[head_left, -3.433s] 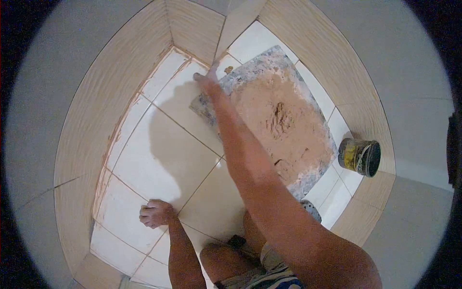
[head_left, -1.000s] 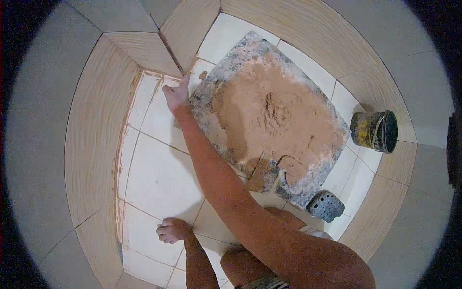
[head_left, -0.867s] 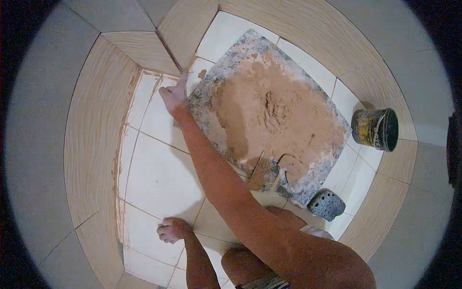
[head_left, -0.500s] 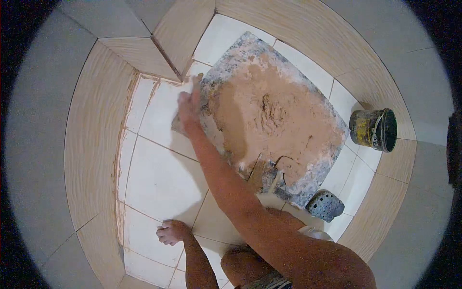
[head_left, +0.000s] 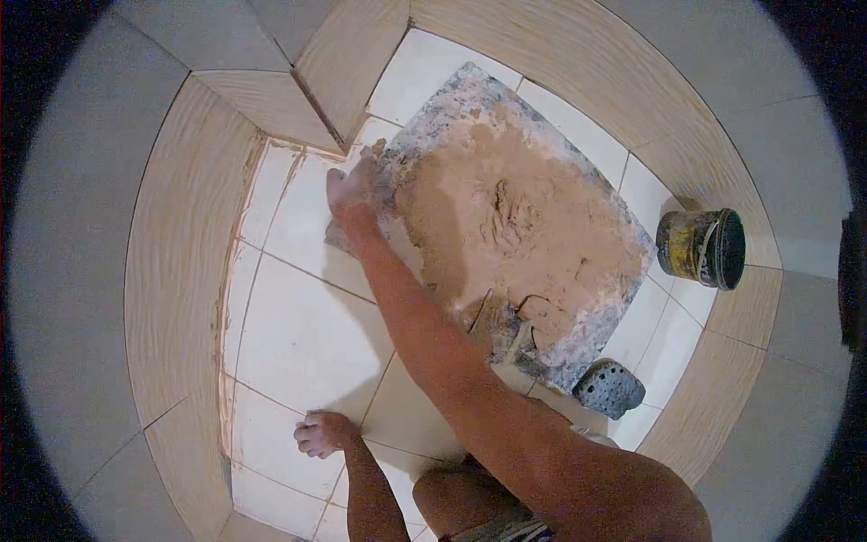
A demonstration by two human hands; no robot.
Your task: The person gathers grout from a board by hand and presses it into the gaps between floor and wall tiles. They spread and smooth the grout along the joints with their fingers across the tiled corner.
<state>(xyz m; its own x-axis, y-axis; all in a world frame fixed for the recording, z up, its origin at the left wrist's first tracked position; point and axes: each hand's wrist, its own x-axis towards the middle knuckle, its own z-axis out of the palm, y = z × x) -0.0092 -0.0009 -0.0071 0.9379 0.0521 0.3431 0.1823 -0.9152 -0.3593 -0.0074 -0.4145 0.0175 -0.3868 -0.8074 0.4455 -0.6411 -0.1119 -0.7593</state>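
Note:
My right hand reaches to the left edge of a speckled, stained board. Its thumb stands apart from the fingers, which point at a small brown lump by the board's edge. A wide, wet-looking spread of pinkish-tan mortar covers most of the board. Lower left, my left hand rests on the white floor tiles with its fingers curled in. A smeared trowel-like tool lies at the board's near edge, partly behind my right forearm.
A black bucket with a yellow patch stands tilted in view right of the board. Near the board's lower right corner sits a grey sponge-like block with holes. Wood-look tiles line the walls, with a projecting corner near my right hand.
My right thumb has moved slightly left, away from the board, and the hand has turned a little. My left hand stays in place; the view has shifted slightly.

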